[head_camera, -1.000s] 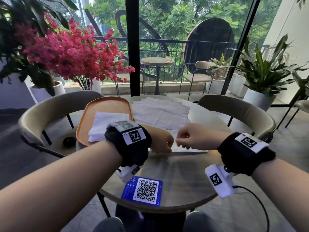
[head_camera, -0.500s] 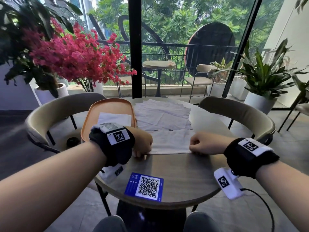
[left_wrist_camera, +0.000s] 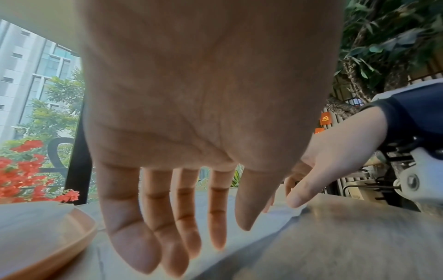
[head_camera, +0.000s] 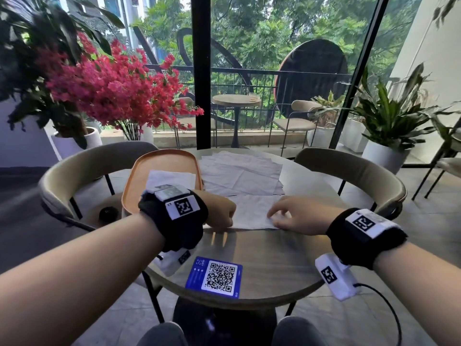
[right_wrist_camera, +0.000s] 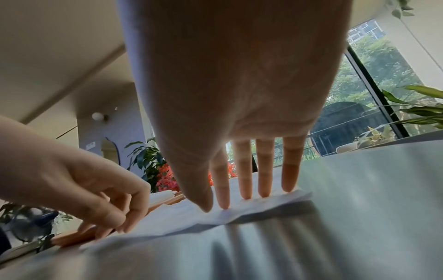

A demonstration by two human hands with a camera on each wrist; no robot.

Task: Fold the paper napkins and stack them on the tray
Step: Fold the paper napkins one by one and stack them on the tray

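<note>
One white paper napkin (head_camera: 252,211) lies flat on the round table (head_camera: 274,258) between my hands. My left hand (head_camera: 220,213) rests its fingertips on the napkin's left edge beside the orange tray (head_camera: 162,158); in the left wrist view its fingers (left_wrist_camera: 134,252) hang loose and hold nothing. My right hand (head_camera: 279,216) presses straight, spread fingers (right_wrist_camera: 244,189) onto the napkin's (right_wrist_camera: 191,217) near right corner. Folded napkins (head_camera: 172,178) lie on the tray. A pile of unfolded napkins (head_camera: 242,171) sits behind, to the tray's right.
A blue QR card (head_camera: 214,277) lies near the table's front edge. Curved chairs stand at the left (head_camera: 87,171) and right (head_camera: 361,176). A small black round object (head_camera: 108,213) is left of the tray. Red flowers (head_camera: 112,88) and potted plants stand beyond.
The hands drew apart along the napkin's near edge. The right hand then opened from a fist and moved left, laying its fingers flat on the napkin's corner. The left hand shifted slightly right.
</note>
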